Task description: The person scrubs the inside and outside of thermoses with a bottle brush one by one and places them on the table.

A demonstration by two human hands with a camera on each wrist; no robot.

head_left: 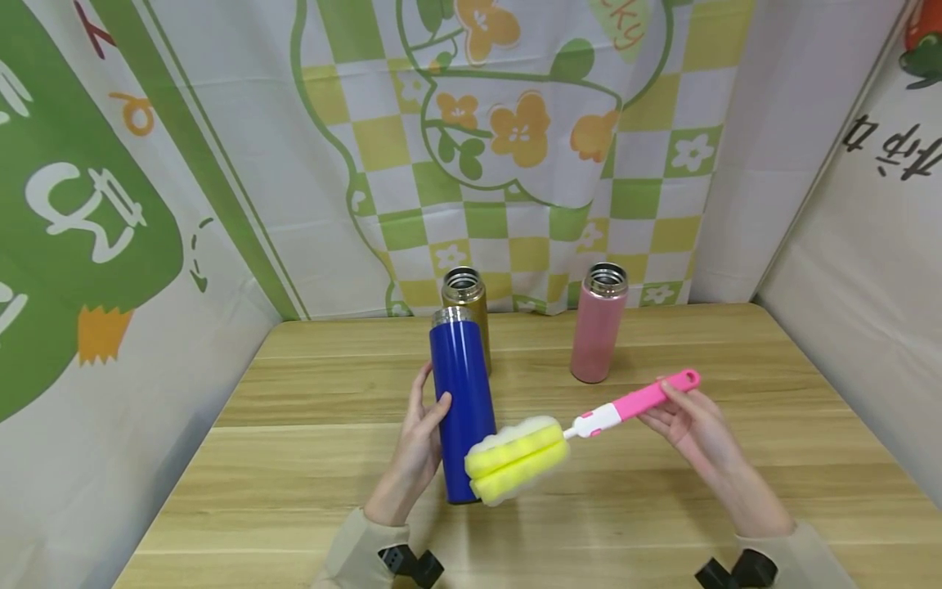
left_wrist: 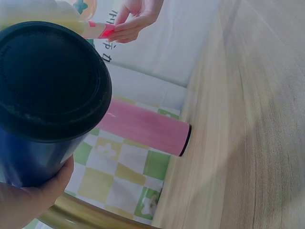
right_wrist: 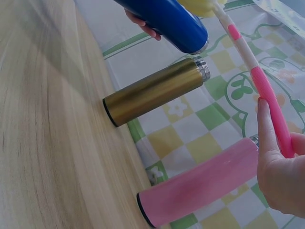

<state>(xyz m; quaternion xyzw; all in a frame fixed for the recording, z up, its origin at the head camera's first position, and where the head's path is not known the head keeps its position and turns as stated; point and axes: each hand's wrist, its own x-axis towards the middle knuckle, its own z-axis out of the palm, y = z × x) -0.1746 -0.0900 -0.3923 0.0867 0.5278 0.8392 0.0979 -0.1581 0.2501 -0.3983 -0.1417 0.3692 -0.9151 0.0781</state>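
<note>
My left hand (head_left: 417,446) grips a blue thermos bottle (head_left: 462,393) around its side, slightly tilted. Its dark base (left_wrist: 52,81) faces the left wrist camera, lifted off the table. Between thumb and fingers, my right hand (head_left: 695,429) holds a bottle brush (head_left: 643,399) by its pink handle. The yellow and white sponge head (head_left: 518,458) of that brush is in front of the blue bottle's lower part in the head view; whether they touch I cannot tell. In the right wrist view, the thumb of my right hand (right_wrist: 283,183) lies along the handle.
Behind the blue bottle stands a gold thermos bottle (right_wrist: 155,90), uncapped. To its right a pink thermos bottle (head_left: 599,327) stands upright with its mouth uncovered. Both are on the wooden table (head_left: 294,483), near the patterned curtain (head_left: 515,237) at the back.
</note>
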